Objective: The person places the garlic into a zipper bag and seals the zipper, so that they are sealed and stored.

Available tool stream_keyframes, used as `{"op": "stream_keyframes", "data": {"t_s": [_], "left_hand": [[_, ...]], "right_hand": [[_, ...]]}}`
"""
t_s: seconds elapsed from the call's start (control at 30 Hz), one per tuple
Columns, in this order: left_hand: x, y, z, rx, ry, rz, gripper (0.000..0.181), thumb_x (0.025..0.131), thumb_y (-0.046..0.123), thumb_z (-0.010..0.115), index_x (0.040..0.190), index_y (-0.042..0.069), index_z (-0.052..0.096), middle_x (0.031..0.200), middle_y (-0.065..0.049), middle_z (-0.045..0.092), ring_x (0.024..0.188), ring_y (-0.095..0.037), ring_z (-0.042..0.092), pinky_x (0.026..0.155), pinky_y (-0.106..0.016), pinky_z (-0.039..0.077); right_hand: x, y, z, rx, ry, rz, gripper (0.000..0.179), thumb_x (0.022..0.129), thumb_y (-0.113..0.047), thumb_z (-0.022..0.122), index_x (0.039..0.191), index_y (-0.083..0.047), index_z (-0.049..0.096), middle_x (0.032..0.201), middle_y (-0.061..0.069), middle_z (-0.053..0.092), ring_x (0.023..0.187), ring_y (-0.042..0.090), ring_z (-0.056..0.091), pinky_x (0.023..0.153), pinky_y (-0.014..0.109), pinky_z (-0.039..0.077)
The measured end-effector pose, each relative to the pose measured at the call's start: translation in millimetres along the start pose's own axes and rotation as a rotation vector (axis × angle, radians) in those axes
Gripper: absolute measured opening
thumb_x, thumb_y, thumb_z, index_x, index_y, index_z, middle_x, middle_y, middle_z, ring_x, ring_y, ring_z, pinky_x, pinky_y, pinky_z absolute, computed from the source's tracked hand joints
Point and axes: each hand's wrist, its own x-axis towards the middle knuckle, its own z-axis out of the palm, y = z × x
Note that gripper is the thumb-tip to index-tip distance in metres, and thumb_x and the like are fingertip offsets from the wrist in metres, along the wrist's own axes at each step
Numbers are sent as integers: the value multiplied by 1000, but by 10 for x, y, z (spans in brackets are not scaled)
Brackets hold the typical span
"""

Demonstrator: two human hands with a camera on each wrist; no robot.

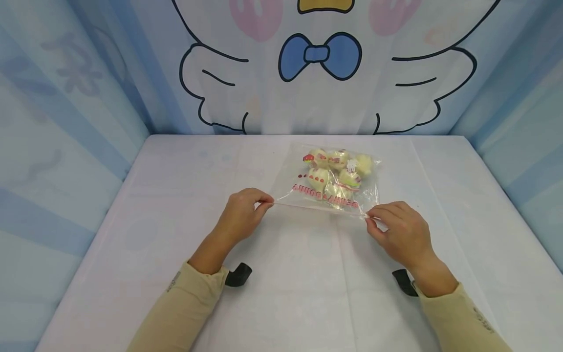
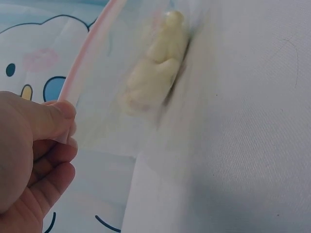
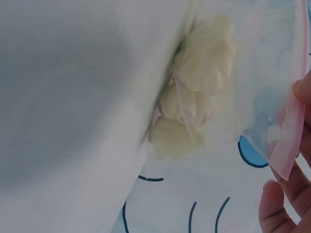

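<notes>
A clear plastic zip bag (image 1: 290, 171) with red printing lies toward the back of the table, its pink-edged opening facing me. Inside it are several pale yellow lumps (image 1: 317, 179) that look like garlic bulbs. My left hand (image 1: 242, 214) pinches the near left corner of the bag between thumb and fingers. At the near right corner my right hand (image 1: 401, 233) pinches the same edge, so the strip is stretched straight between them. In the left wrist view the pink strip (image 2: 90, 46) rises above the thumb; the lumps rest low against the table.
A white cloth covers the table (image 1: 299, 293). Behind it hangs a curtain (image 1: 272, 102) with a cartoon figure and blue bow tie, and blue-white curtains (image 1: 57, 161) close in both sides. Black wrist-worn pieces (image 1: 239, 275) stick out by each sleeve.
</notes>
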Motion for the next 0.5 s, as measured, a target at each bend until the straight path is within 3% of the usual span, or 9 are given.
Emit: {"op": "stream_keyframes", "data": {"t_s": [0.5], "left_hand": [[-25, -37, -31, 5, -6, -34, 7, 79, 12, 68, 86, 9, 69, 83, 0, 63, 75, -11, 55, 67, -24, 48]], "right_hand": [[-68, 102, -95, -35, -11, 52, 25, 78, -25, 51, 76, -7, 69, 75, 3, 65, 68, 23, 56, 54, 36, 44]]}}
